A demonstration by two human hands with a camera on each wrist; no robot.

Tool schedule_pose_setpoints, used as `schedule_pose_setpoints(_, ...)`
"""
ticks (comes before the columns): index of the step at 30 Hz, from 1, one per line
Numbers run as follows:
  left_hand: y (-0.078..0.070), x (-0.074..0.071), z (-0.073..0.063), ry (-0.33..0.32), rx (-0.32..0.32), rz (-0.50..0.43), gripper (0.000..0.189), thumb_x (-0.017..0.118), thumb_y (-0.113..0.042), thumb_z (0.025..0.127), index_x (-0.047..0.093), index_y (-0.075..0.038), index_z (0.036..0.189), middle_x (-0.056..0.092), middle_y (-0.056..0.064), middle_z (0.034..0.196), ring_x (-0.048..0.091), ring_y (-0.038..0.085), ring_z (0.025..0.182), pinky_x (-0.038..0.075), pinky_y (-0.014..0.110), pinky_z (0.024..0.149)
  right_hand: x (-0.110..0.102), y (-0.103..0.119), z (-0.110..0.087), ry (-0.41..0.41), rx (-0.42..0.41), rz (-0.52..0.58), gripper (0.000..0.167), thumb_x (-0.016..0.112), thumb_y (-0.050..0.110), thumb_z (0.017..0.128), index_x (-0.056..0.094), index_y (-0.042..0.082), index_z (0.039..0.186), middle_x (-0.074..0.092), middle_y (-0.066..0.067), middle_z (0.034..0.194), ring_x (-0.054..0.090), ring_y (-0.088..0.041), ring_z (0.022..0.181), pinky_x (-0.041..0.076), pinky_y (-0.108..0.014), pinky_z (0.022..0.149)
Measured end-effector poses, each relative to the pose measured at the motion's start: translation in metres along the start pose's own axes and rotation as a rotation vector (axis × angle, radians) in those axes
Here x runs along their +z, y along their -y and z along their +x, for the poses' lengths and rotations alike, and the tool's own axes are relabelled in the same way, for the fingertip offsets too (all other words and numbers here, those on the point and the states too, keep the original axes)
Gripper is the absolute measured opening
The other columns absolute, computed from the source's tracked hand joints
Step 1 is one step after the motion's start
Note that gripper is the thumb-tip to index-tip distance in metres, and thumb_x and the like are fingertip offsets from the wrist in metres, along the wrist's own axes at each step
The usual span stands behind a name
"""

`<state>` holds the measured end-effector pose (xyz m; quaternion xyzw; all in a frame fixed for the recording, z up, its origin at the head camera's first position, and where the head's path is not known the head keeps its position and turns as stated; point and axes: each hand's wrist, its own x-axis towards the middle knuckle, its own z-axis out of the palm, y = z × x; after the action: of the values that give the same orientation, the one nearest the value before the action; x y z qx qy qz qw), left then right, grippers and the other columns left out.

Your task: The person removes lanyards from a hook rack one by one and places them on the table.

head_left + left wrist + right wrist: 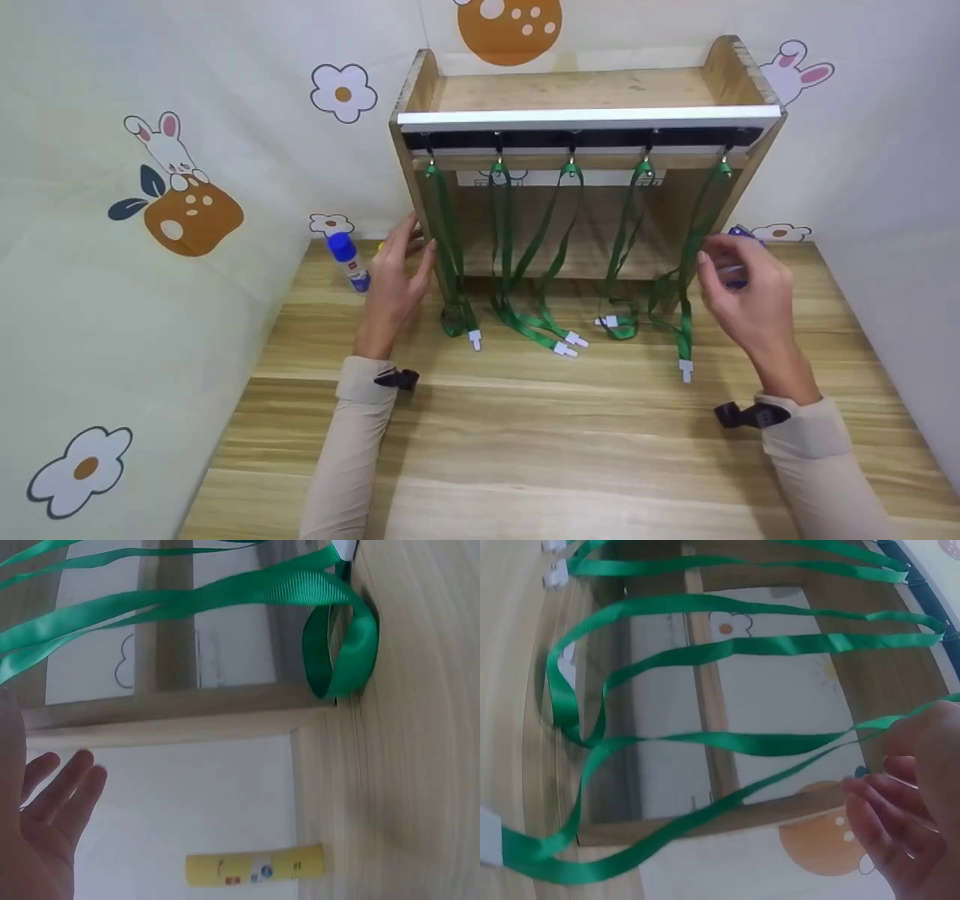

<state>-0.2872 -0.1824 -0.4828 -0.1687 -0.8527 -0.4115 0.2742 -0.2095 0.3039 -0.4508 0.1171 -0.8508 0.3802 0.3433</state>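
Observation:
A small wooden shelf (577,90) stands on the table, with green lanyards (541,232) hanging from hooks along its black strip (536,139). Their white clips (475,340) lie on the tabletop in front. My left hand (394,289) is at the shelf's left side, fingers extended and nothing held; the left wrist view shows the fingers (71,799) loosely apart. On the other side, my right hand (754,292) is by the shelf's right edge, its thumb right at the rightmost lanyard (685,322). In the right wrist view its fingers (889,814) bend loosely, and part of that lanyard passes behind the hand.
A glue stick with a blue cap (349,262) stands left of the shelf. Beside the shelf is a yellow tube (255,865). A blue item (742,234) is partly hidden behind my right hand. Printed cloth walls (262,150) enclose the wooden table (555,450).

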Motion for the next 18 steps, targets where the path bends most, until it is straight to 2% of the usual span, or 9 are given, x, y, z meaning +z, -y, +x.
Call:
schedule_pose_setpoints(4, -0.001, 0.005, 0.0, -0.005, -0.027, -0.024, 0.058, 0.067, -0.025, 0.11, 0.048, -0.014, 0.163, 0.061, 0.011, 0.157, 0.072, 0.024, 0.13, 0.065, 0.037, 0.102, 0.008, -0.001, -0.003, 0.022, -0.012, 0.07, 0.037, 0.078, 0.006, 0.097, 0.071, 0.003, 0.133, 0.077, -0.015, 0.113, 0.065, 0.011, 0.096, 0.054, -0.001, 0.081)
schedule_pose_setpoints(9, 0.0, 0.007, -0.001, -0.035, -0.01, -0.053, 0.055, 0.069, -0.02, 0.108, 0.052, -0.013, 0.16, 0.067, 0.012, 0.15, 0.074, 0.025, 0.126, 0.068, 0.038, 0.094, 0.015, -0.001, -0.007, 0.009, 0.019, 0.099, 0.043, 0.083, 0.007, 0.094, 0.07, -0.002, 0.134, 0.076, -0.016, 0.109, 0.067, 0.011, 0.089, 0.056, -0.003, 0.077)
schedule_pose_setpoints(14, 0.005, 0.007, -0.005, -0.054, 0.002, -0.124, 0.053, 0.071, -0.02, 0.107, 0.056, -0.015, 0.157, 0.071, 0.01, 0.146, 0.076, 0.023, 0.122, 0.068, 0.036, 0.089, 0.02, -0.004, -0.009, -0.026, 0.066, 0.106, 0.034, 0.084, 0.008, 0.094, 0.075, -0.003, 0.125, 0.079, -0.017, 0.103, 0.068, 0.012, 0.084, 0.055, -0.001, 0.076)
schedule_pose_setpoints(18, 0.009, 0.007, -0.006, -0.054, -0.001, -0.176, 0.052, 0.072, -0.02, 0.106, 0.059, -0.017, 0.156, 0.072, 0.008, 0.145, 0.077, 0.023, 0.12, 0.069, 0.034, 0.087, 0.019, -0.005, -0.009, -0.019, 0.123, 0.106, 0.029, 0.084, 0.014, 0.096, 0.078, 0.001, 0.121, 0.081, -0.015, 0.101, 0.069, 0.011, 0.082, 0.056, -0.002, 0.075)
